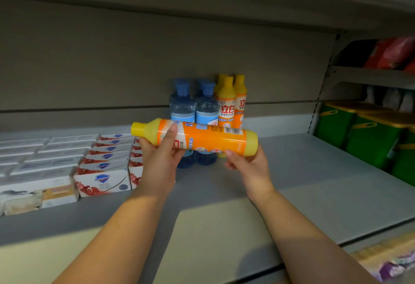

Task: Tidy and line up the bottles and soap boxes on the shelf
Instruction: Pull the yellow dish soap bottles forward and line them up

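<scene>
Head view: orange bottle [215, 137] sideways, fingers [170, 133] of left hand [159, 158] and right hand [249, 165] around it, above shelf [314, 182].

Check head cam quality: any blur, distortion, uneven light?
Head view: held orange bottle sharp enough, barcode visible; white soap boxes at left and the bottom-right corner smeared; shelf edges bow from the wide lens; light dim at the back, brighter patch on the front lip.

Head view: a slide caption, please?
Left hand and right hand hold an orange bottle sideways above the shelf, in front of upright bottles.
</scene>
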Tool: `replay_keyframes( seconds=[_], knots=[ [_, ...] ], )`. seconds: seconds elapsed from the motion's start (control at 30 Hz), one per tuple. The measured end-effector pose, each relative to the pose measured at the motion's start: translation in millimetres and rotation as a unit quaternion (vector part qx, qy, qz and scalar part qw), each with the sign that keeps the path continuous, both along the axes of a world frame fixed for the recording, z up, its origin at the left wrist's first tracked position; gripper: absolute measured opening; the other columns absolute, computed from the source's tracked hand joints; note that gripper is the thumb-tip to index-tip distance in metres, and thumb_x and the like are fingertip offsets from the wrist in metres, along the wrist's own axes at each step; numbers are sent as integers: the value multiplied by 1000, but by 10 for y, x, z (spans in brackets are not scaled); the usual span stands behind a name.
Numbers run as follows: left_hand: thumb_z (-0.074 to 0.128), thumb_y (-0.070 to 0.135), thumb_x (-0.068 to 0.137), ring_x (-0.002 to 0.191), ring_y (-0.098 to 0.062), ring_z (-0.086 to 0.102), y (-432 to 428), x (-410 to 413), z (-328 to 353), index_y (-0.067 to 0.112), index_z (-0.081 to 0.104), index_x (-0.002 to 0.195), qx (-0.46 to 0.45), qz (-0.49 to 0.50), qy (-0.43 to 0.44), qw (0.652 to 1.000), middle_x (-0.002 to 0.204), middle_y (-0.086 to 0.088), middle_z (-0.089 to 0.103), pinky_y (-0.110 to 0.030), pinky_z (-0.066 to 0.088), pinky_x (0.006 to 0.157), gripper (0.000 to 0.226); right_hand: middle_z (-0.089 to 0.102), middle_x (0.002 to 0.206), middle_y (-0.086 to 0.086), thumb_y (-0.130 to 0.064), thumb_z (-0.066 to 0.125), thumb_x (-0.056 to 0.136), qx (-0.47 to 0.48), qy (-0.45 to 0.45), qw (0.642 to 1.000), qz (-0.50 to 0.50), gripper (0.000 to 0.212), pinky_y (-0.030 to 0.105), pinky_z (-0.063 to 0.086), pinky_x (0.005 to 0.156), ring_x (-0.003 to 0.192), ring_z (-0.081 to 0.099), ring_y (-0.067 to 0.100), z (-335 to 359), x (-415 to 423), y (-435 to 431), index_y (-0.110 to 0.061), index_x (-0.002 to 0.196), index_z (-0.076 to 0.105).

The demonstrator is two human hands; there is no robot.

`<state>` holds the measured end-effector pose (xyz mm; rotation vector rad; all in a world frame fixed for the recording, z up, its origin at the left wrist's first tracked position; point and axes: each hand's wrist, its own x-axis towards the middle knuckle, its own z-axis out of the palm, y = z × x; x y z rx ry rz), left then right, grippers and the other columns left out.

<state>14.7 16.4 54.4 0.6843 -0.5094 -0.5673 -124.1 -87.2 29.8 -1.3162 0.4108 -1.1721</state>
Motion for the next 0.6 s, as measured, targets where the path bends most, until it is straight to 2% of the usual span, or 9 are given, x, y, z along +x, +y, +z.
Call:
replay_keyframes(
  seconds=[0.07, 0.13, 0.23, 0.33, 0.4, 0.47, 0.53, 0.6],
  knots=[
    [65, 33, 76, 102, -19, 67, -5, -6, 1, 13, 45, 134, -9, -65, 54, 996, 119, -10, 66, -30, 58, 75, 65, 69, 89, -9, -15, 82, 60, -84, -69, 993, -42, 53, 15, 51, 60, 77, 67, 1, 138, 13, 106, -24, 104, 54],
    [57, 36, 82, 96, -19, 69, -10, -14, -17, 9, 55, 123, -26, -135, 87, 987, 110, -12, 70, -27, 57, 71, 49, 68, 94, -19, -18, 90, 51, -173, -117, 977, -46, 63, 14, 51, 68, 86, 65, -2, 308, 32, 227, -29, 102, 55],
    [51, 39, 86, 99, -21, 68, 3, -31, -29, 5, 59, 117, -57, -199, 110, 972, 113, -14, 68, -28, 58, 74, 47, 63, 96, -19, -36, 86, 44, -272, -104, 954, -71, 66, 20, 51, 75, 91, 62, 1, 513, 102, 420, -49, 101, 56],
    [52, 43, 84, 103, -20, 67, 29, -49, 19, 5, 57, 121, -57, -179, 114, 976, 115, -14, 68, -29, 57, 82, 53, 61, 100, -18, -36, 86, 46, -287, -105, 950, -59, 67, 20, 50, 78, 93, 61, 2, 522, 179, 443, -50, 103, 53],
    [55, 43, 83, 107, -21, 65, 47, -15, 61, 8, 50, 131, -67, -108, 91, 988, 117, -13, 67, -31, 56, 83, 60, 62, 110, -13, -27, 86, 49, -175, -131, 976, -16, 68, 21, 52, 74, 98, 62, 6, 452, 197, 352, -44, 106, 54],
    [62, 35, 80, 111, -21, 63, 89, 29, 112, 17, 42, 137, -86, -26, 40, 995, 121, -9, 65, -33, 55, 84, 63, 58, 123, 4, -15, 83, 59, 3, -159, 985, 68, 70, 33, 57, 75, 106, 62, 19, 352, 194, 225, -40, 117, 51],
    [70, 25, 80, 110, -18, 64, 134, 21, 165, 28, 45, 129, -80, 33, -67, 994, 116, 1, 68, -32, 54, 84, 54, 60, 123, 11, -15, 70, 70, 160, -174, 957, 171, 64, 38, 58, 77, 102, 65, 25, 272, 191, 114, -26, 129, 47],
    [72, 20, 78, 111, -16, 63, 184, -40, 216, 35, 45, 125, -71, 52, -162, 983, 115, 4, 68, -29, 52, 85, 57, 68, 110, 13, -25, 64, 73, 263, -154, 929, 208, 63, 34, 60, 67, 92, 69, 26, 225, 181, 53, -13, 132, 47]
  ],
)
